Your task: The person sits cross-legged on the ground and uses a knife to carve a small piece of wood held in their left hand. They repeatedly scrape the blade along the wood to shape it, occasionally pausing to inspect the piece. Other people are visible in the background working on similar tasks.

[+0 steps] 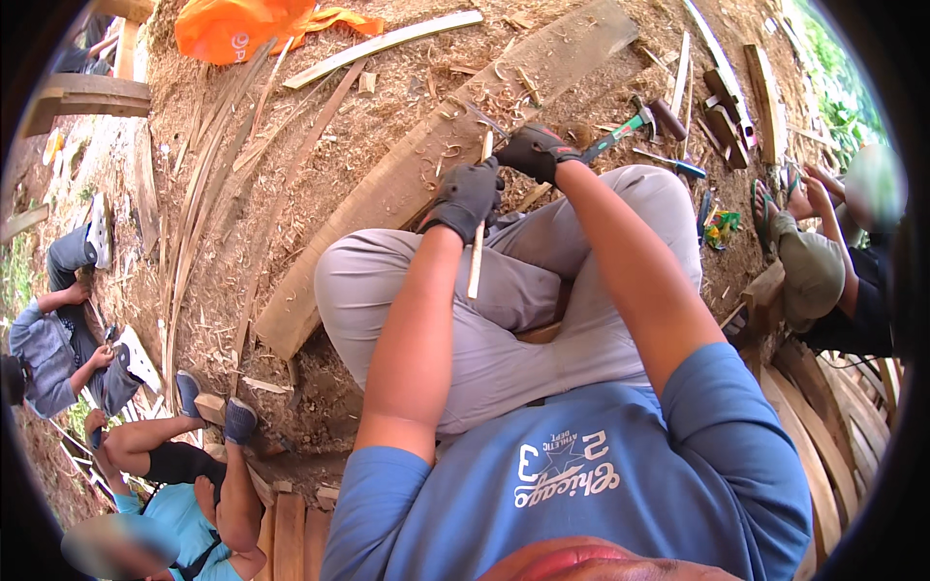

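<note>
My left hand (465,198), in a dark work glove, is closed around a thin pale wooden strip (475,263). The strip stands nearly upright in view, passing through the fist in front of my crossed legs. My right hand (531,153), also gloved, is closed beside the strip's upper end. From it a narrow blade, seemingly a knife (484,118), points up and left; its handle is hidden in the fist. Beneath both hands lies a long wooden plank (387,194) strewn with curled shavings. A hammer (615,136) with a green and black handle rests just right of my right hand.
A blue-handled tool (684,167) and dark wooden blocks (725,121) lie at the right. Long strips (199,194) and an orange bag (242,29) are at the far left. Other people sit left and right, one in a light-blue shirt (189,523). Stacked boards (823,436) stand behind me.
</note>
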{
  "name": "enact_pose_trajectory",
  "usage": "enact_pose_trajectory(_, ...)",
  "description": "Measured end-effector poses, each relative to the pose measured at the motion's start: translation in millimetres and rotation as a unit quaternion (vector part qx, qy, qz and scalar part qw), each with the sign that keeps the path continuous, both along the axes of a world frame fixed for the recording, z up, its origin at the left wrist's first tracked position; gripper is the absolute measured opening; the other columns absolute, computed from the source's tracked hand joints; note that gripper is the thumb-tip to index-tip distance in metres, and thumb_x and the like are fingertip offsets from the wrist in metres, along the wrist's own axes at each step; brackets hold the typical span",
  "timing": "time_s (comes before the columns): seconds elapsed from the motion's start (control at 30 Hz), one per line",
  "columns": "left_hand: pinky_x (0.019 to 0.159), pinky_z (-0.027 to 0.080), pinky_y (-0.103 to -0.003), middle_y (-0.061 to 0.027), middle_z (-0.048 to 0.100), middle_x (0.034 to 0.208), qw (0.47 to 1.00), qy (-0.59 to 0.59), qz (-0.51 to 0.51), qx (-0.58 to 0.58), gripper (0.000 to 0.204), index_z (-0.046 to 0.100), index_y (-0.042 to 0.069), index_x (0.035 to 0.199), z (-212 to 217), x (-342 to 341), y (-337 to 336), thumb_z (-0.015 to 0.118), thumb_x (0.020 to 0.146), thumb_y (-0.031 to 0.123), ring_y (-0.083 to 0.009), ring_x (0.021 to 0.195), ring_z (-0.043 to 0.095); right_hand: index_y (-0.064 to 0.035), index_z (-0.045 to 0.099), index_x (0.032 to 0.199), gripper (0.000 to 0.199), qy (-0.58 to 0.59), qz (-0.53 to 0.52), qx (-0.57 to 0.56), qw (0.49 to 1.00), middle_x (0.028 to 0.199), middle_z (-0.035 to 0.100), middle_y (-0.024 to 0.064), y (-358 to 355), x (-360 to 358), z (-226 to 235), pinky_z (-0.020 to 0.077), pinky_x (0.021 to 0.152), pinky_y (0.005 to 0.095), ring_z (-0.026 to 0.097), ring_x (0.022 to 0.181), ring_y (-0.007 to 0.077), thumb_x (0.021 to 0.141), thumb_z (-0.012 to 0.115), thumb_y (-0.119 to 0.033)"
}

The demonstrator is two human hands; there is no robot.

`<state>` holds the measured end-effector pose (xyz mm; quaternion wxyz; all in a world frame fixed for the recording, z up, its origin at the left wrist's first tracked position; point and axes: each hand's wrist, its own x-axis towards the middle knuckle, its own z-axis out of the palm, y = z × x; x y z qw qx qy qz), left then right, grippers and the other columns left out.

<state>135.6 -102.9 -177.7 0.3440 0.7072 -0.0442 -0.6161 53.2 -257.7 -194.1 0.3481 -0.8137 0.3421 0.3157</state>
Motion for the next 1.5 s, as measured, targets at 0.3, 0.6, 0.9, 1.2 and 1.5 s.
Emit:
enact_pose_trajectory(0.3,0.038,0.021,-0.029,0.0066,0.032,0.056,0.960,0.227,0.109,-0.125,0.054,0.060,0.002,0.118,47.3,5.0,20.6,0.034,0.108,0.049,-0.0090,0.038,0.023,-0.0009,0.064,0.120,0.041,-0.289,-0.111,-0.113,0.944,0.078,0.067,0.0225,-3.4,-104.5,121.6,0.0526,0.070,0.0475,0.068,0.073,0.0374,0.083,0.056,-0.018)
enact_pose_trajectory(0.6,0.039,0.024,-0.026,0.0070,0.034,0.058,0.964,0.163,0.088,-0.192,0.060,0.055,-0.002,0.125,61.9,-18.4,50.1,0.040,0.106,0.054,-0.0063,0.041,0.025,0.0038,0.049,0.139,0.059,-0.399,-0.311,0.200,0.839,0.074,0.057,0.0055,56.5,-195.7,212.0,0.0412,0.046,0.0256,0.055,0.057,0.0114,0.083,0.058,-0.012)
enact_pose_trajectory(0.9,0.043,0.028,-0.029,0.0047,0.039,0.062,0.935,0.158,0.122,-0.293,0.048,0.058,0.006,0.129,86.5,-44.4,81.2,0.042,0.105,0.044,-0.0096,0.046,0.031,-0.0003,0.043,0.147,0.057,-0.406,-0.154,-0.123,0.892,0.111,0.066,0.0266,67.0,-241.5,183.0,0.0494,0.090,0.0433,0.066,0.101,0.0355,0.093,0.052,-0.015)
enact_pose_trajectory(1.2,0.051,0.040,-0.029,0.0011,0.055,0.071,0.923,0.110,0.178,-0.323,0.040,0.065,0.008,0.111,94.8,-70.9,96.3,0.052,0.100,0.043,-0.0123,0.055,0.048,-0.0012,0.049,0.143,0.053,-0.467,-0.256,-0.098,0.841,0.085,0.056,0.0096,67.8,-252.4,138.9,0.0462,0.071,0.0365,0.053,0.076,0.0201,0.091,0.052,-0.012)
enact_pose_trajectory(1.5,0.073,0.060,-0.036,-0.0067,0.067,0.096,0.859,0.048,0.307,-0.408,0.025,0.067,0.004,0.120,74.7,-67.1,94.5,0.057,0.100,0.013,-0.0187,0.082,0.065,-0.0009,0.053,0.136,0.047,-0.485,-0.255,-0.096,0.831,0.082,0.054,0.0073,63.7,-254.6,131.0,0.0447,0.070,0.0353,0.050,0.074,0.0184,0.089,0.050,-0.009)
